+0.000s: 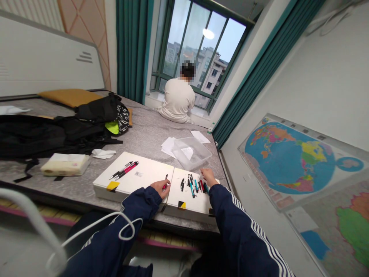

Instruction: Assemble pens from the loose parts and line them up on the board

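My left hand [161, 188] is closed around a pen [165, 187] with red and black parts, held low over the inner edge of the left white box [152, 169]. My right hand [209, 177] is over the right white box [174, 204], its fingertips together; whatever they hold is too small to make out. Several loose pen parts [192, 189], black, teal and red, lie on that box just left of and under my right hand. On the left box, several whole pens [127, 171], red, black and grey, lie side by side at a slant.
Behind the right box stands a clear plastic bin [198, 154], with white papers [167, 148] beside it. A tissue pack [65, 164] and black bags [54, 132] lie at the left. A person [178, 98] sits by the window, back turned. A white cable [127, 215] crosses my left sleeve.
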Available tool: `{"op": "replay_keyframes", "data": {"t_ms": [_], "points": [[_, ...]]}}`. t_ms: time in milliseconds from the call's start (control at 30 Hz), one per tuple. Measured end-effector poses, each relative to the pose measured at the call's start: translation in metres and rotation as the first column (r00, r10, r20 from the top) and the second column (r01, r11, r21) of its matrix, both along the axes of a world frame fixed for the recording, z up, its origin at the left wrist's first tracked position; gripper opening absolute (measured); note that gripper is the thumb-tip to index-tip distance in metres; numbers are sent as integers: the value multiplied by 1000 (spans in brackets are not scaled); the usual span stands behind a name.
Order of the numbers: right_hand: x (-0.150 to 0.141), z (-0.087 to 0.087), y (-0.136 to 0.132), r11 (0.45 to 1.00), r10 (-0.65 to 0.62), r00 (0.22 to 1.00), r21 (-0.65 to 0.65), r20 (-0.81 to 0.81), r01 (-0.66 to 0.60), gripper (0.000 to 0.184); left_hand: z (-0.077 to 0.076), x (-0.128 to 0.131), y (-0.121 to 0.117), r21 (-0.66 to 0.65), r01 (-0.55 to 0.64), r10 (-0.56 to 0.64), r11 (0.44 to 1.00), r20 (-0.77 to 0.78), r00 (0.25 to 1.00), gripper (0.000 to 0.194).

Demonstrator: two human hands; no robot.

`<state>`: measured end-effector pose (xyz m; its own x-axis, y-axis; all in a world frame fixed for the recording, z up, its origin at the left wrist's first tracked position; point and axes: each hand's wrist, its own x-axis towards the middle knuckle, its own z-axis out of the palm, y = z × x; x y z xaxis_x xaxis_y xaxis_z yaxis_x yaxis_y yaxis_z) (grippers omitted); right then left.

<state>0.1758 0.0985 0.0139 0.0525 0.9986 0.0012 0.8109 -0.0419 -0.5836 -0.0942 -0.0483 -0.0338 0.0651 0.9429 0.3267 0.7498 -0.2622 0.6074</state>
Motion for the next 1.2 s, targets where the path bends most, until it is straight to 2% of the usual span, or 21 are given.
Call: {"op": "replay_keyframes", "data": {"t_ms": [133,300,333,433,500,567,633,733,800,867,967,1100,1200], "points": [[-5,6,-5,991,-124,963,-75,-240,109,17,-3,0,0,-3,-9,9,1000,-9,1000,24],[-31,18,-18,992,-106,871,-108,-480,61,17,-7,0,3,14,-12,11,1000,84,996,30],[-38,19,-22,993,-88,832,-116,-548,29,18,-7,0,3,18,-3,1,1000,112,994,34],[-59,17,-40,985,-63,631,-150,-773,-86,20,-5,-2,4,11,25,-26,1000,163,986,44],[-70,9,-53,979,-64,578,-164,-814,-122,19,-3,-5,3,-6,59,-57,998,177,982,46],[-78,-2,-65,978,-28,615,-148,-788,-146,19,-2,-8,3,-33,101,-93,994,201,975,42],[-84,-13,-74,984,37,719,-100,-694,-147,21,-2,-10,3,-66,130,-113,989,220,969,42],[-87,-23,-82,993,116,915,35,-386,-111,21,-2,-11,4,-125,134,-103,983,227,968,45],[-85,-26,-84,984,151,976,122,-156,-132,26,-2,-11,5,-159,121,-83,980,227,970,45],[-82,-24,-83,971,187,982,149,-5,-184,29,0,-11,6,-186,116,-75,976,212,974,46],[-74,-17,-75,968,210,975,125,69,-218,28,0,-10,6,-218,109,-71,970,174,982,45],[-62,-2,-51,970,180,984,161,13,-180,26,-3,-9,8,-206,75,-47,976,136,990,41],[-54,7,-35,982,153,979,128,-135,-136,30,-7,-7,9,-178,33,-12,983,117,993,32]]}}
